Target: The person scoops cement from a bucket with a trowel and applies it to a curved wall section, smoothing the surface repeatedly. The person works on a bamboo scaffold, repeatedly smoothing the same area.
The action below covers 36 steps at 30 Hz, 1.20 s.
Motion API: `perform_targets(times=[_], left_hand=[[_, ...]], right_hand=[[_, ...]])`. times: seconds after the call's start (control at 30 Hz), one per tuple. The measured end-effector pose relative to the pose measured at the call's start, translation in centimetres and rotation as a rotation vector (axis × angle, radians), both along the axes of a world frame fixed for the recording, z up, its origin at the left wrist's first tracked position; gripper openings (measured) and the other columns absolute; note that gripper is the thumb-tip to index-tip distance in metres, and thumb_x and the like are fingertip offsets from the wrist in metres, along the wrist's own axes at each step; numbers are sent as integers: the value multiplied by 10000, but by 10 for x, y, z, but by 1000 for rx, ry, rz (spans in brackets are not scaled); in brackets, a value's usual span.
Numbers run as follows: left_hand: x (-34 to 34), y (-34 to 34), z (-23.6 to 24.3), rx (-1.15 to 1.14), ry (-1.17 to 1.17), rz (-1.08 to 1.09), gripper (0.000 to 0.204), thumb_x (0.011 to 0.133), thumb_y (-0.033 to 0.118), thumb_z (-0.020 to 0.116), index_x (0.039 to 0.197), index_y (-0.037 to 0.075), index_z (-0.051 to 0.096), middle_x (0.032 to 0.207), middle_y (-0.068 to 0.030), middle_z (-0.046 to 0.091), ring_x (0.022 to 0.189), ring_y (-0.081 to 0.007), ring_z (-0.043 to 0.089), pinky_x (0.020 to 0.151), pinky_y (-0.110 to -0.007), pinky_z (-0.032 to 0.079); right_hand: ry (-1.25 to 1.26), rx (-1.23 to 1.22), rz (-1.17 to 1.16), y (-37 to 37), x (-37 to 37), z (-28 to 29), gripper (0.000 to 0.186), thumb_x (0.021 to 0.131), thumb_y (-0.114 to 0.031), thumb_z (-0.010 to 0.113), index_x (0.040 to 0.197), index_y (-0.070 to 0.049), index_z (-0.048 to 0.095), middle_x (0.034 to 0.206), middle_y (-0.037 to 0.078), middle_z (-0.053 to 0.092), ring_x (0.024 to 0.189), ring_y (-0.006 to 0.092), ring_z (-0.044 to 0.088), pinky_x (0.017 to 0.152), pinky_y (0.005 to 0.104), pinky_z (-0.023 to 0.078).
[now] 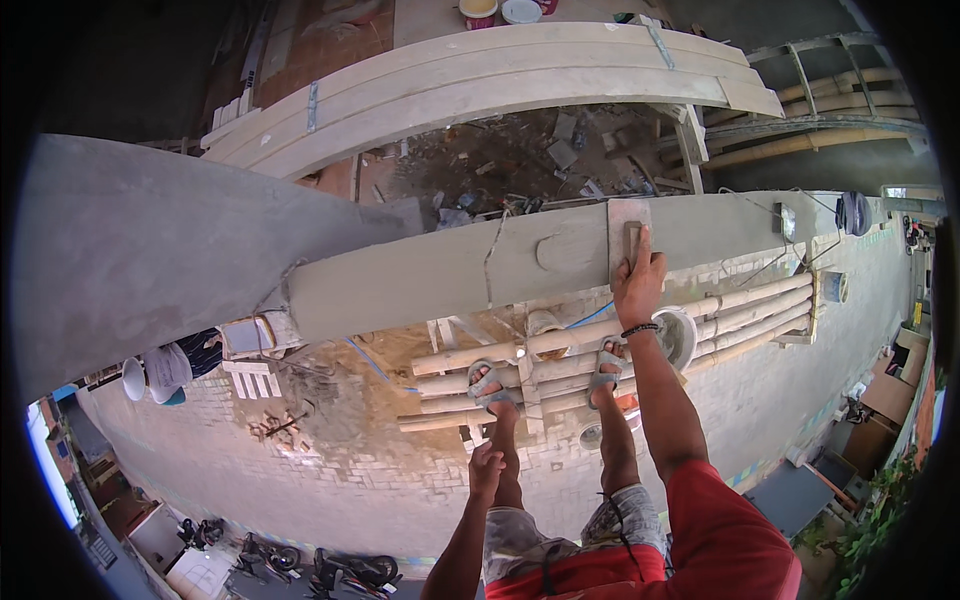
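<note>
My right hand (640, 285) grips the handle of a flat rectangular plastering float (629, 222), its fingers wrapped round it and the index finger stretched along it. The float lies flat on the wet grey face of a plastered concrete beam (400, 262). A curved mark and a thin dark wire across the beam show left of the float. Lower down, my left hand (486, 466) hangs beside my left leg, its fingers curled and nothing visible in them.
My sandalled feet stand on a platform of bamboo poles (750, 300), high above the paving (420, 500). A round pale basin (675, 338) rests by my right foot. Long pale boards (480, 80) span beyond the beam, with rubble behind. A bucket (835, 287) hangs far right. Motorcycles (350, 572) stand below.
</note>
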State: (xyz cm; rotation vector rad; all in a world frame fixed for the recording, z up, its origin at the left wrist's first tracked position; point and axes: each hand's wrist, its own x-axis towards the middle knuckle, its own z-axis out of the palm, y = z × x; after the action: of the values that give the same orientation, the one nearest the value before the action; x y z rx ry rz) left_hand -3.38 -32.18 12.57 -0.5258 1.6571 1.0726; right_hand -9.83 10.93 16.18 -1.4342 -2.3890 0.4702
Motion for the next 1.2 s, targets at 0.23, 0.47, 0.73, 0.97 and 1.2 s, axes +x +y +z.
perform_targets(times=[0.23, 0.47, 0.73, 0.97, 1.2], left_hand=[[-8, 13, 2, 3, 4, -31, 451, 875, 185, 534, 1281, 15, 434, 1026, -131, 638, 775, -166, 630, 710, -299, 501], [-10, 13, 1, -3, -11, 2, 435, 881, 174, 524, 1277, 14, 438, 1031, -140, 634, 780, -181, 636, 716, -306, 505], [-11, 6, -2, -29, -22, -15, 418, 892, 177, 523, 1273, 30, 433, 1038, -148, 629, 779, -192, 638, 712, -318, 506], [-9, 9, -8, -22, -64, 15, 386, 915, 180, 524, 1267, 46, 439, 1047, -149, 628, 780, -193, 639, 716, -335, 506], [-11, 17, -4, -19, -41, 19, 371, 934, 174, 508, 1278, 53, 441, 1049, -148, 630, 783, -201, 644, 713, -336, 504]], right_hand=[[82, -131, 175, -47, -31, 16, 710, 737, -11, 601, 1400, -73, 355, 967, 192, 464, 927, 382, 476, 826, 458, 421], [7, -165, 152, -51, -55, 1, 715, 723, 6, 612, 1388, -95, 370, 1003, 195, 447, 948, 390, 457, 835, 473, 417], [-90, -87, -66, 22, -2, -13, 687, 746, -42, 609, 1385, -90, 363, 978, 200, 466, 947, 393, 482, 827, 473, 427], [68, 175, -163, 98, 75, -11, 598, 742, -59, 603, 1302, 11, 406, 1042, 248, 516, 1002, 422, 489, 878, 482, 401], [136, -186, 138, -33, -29, 24, 604, 715, -37, 625, 1285, -12, 429, 996, 200, 491, 946, 401, 485, 847, 466, 422]])
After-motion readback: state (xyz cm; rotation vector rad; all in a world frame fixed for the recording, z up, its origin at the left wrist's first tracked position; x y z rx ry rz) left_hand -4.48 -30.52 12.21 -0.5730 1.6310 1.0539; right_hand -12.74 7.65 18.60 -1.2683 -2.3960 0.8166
